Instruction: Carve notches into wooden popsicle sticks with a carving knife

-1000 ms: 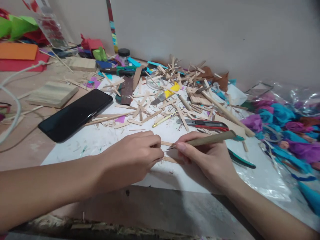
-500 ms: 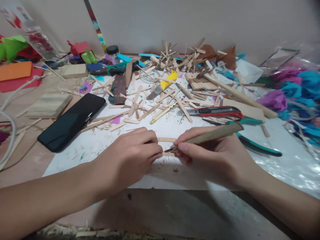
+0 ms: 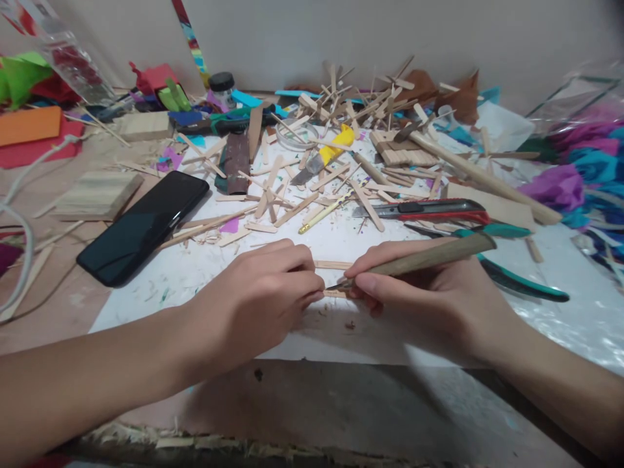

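In the head view, my right hand (image 3: pixel 429 292) is closed around a carving knife with a thick wooden handle (image 3: pixel 433 255). Its thin dark blade (image 3: pixel 336 286) points left, close beside my left fingertips and over the near one of two thin wooden sticks. My left hand (image 3: pixel 277 286) has its fingers curled down onto the left ends of the near stick (image 3: pixel 336 294) and, it seems, the far stick (image 3: pixel 332 264). The fingers hide those ends. Small shavings (image 3: pixel 350 324) lie on the white paper (image 3: pixel 302 344) in front of the sticks.
Beyond my hands lie a yellow cutter (image 3: pixel 324 156), a red-edged cutter (image 3: pixel 429 209), a pencil (image 3: pixel 331 208) and a heap of craft sticks (image 3: pixel 351 107). A phone (image 3: pixel 143 227) and wood block (image 3: pixel 97 195) are left. Green-handled pliers (image 3: pixel 524 281) and crumpled coloured paper (image 3: pixel 556 185) are right.
The camera view has shifted a little, so the table things sit slightly further right and higher. Both hands keep nearly the same pose, and the blade now sits nearer my left fingertips.
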The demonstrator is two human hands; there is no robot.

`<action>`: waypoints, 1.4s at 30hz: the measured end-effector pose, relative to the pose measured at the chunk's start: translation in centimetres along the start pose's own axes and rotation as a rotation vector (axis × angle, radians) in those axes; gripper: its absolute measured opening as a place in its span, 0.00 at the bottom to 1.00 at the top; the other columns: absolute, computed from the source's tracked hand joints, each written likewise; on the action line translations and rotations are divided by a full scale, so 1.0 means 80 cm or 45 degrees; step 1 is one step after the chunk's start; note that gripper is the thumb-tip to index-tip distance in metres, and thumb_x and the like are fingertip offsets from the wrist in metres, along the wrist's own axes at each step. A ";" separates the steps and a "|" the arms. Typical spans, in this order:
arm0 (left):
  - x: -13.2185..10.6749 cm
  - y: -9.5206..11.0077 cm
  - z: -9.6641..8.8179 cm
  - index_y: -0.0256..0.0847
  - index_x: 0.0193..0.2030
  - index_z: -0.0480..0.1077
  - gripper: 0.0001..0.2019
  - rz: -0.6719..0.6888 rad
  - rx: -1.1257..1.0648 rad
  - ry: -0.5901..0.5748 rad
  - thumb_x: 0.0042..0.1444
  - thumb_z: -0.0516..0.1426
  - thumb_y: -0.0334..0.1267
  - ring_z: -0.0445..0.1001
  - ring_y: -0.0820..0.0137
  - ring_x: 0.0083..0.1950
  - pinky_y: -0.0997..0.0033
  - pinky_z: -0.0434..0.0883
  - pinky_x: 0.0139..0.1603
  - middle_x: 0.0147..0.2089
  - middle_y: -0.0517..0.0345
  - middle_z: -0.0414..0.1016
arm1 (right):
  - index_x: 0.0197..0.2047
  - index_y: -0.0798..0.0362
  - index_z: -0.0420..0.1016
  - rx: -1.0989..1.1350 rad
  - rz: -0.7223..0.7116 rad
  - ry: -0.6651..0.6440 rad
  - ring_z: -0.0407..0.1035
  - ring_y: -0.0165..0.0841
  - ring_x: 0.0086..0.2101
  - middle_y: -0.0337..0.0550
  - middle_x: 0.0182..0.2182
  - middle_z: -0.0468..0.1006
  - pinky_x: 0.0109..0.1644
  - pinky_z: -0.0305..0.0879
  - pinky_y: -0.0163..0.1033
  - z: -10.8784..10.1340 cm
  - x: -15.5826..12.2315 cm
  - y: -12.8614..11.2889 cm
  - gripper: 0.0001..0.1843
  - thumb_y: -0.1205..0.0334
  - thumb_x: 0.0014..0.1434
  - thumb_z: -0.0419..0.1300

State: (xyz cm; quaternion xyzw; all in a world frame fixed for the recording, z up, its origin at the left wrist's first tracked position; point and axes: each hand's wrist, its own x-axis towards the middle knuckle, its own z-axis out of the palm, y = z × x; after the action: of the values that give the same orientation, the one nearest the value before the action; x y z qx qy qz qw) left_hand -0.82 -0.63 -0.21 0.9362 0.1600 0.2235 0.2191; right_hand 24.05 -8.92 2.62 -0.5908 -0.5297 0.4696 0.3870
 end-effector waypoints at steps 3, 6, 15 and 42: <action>-0.001 0.000 0.000 0.36 0.41 0.84 0.13 0.003 0.006 -0.003 0.74 0.58 0.25 0.77 0.67 0.41 0.67 0.69 0.42 0.41 0.54 0.81 | 0.33 0.49 0.92 -0.004 -0.013 0.002 0.73 0.31 0.24 0.44 0.23 0.84 0.26 0.66 0.32 0.002 0.001 0.000 0.10 0.54 0.62 0.76; 0.000 0.000 0.000 0.36 0.40 0.84 0.14 -0.002 0.010 0.000 0.74 0.58 0.25 0.77 0.67 0.41 0.67 0.69 0.42 0.41 0.55 0.81 | 0.33 0.49 0.92 -0.018 -0.035 0.002 0.72 0.31 0.24 0.44 0.23 0.83 0.25 0.65 0.33 0.003 0.002 0.000 0.09 0.55 0.62 0.75; 0.000 -0.001 0.005 0.36 0.41 0.84 0.14 -0.005 0.001 -0.001 0.73 0.57 0.24 0.77 0.66 0.41 0.67 0.69 0.42 0.41 0.55 0.81 | 0.33 0.47 0.91 -0.170 -0.135 0.002 0.72 0.30 0.24 0.40 0.23 0.84 0.24 0.65 0.32 0.002 0.001 -0.001 0.09 0.57 0.64 0.72; 0.002 -0.016 -0.006 0.38 0.47 0.84 0.12 0.104 -0.087 -0.042 0.78 0.58 0.31 0.81 0.65 0.44 0.67 0.76 0.45 0.42 0.52 0.83 | 0.26 0.50 0.77 0.128 0.195 -0.033 0.64 0.29 0.17 0.38 0.20 0.79 0.20 0.55 0.36 0.023 0.003 -0.014 0.07 0.59 0.53 0.67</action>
State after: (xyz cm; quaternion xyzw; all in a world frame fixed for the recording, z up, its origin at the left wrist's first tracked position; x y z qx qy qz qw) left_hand -1.19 0.68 -0.36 0.9375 0.1102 0.2220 0.2441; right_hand 22.01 -8.61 3.22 -0.6033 -0.4638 0.5314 0.3722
